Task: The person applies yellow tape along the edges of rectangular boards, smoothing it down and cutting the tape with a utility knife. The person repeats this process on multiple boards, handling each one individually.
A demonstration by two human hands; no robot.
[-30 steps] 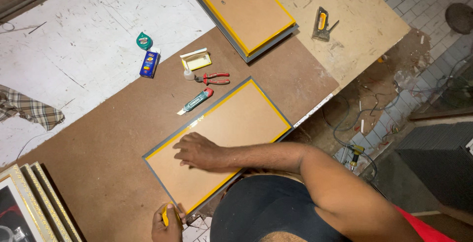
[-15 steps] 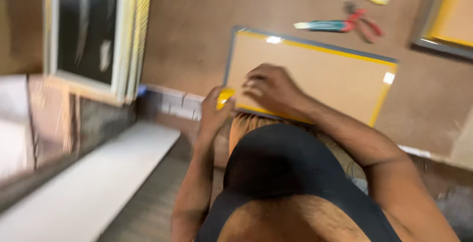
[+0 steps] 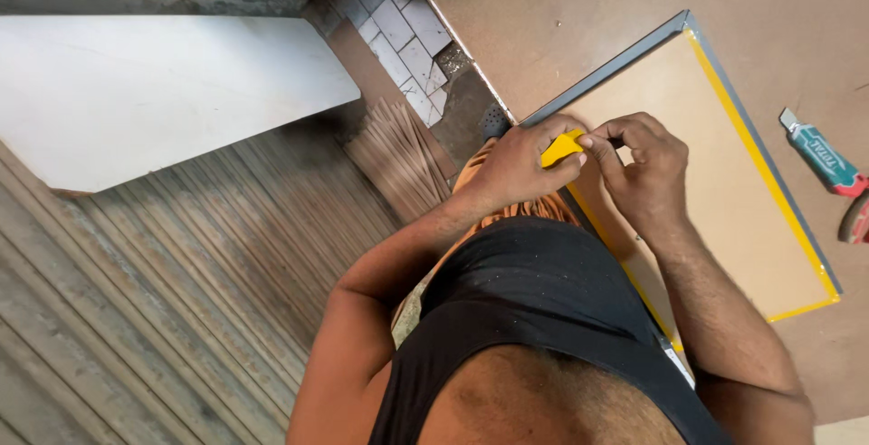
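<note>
Since the earlier frame the view has swung round, and both hands have come together at the near corner of the board; the right hand no longer lies flat on the panel.

Largest is the brown worktable, and on it lies the framed panel, a tan backing board with a grey frame and yellow tape along its edges. It lies flat, with its near corner at the table edge, just in front of the person's body. To the right of it, apart from it, lies a teal utility knife, and at the picture's edge something red is partly seen. On the floor to the left rests a white board.

The left hand is closed on a small yellow piece of tape at that corner. The right hand pinches the same piece from the other side, so the fingertips of both hands almost touch.

To do this well, I think the tape should be held tight and low, kept in line with the frame edge, and pressed down from the corner outwards so that no fold stays.
</note>
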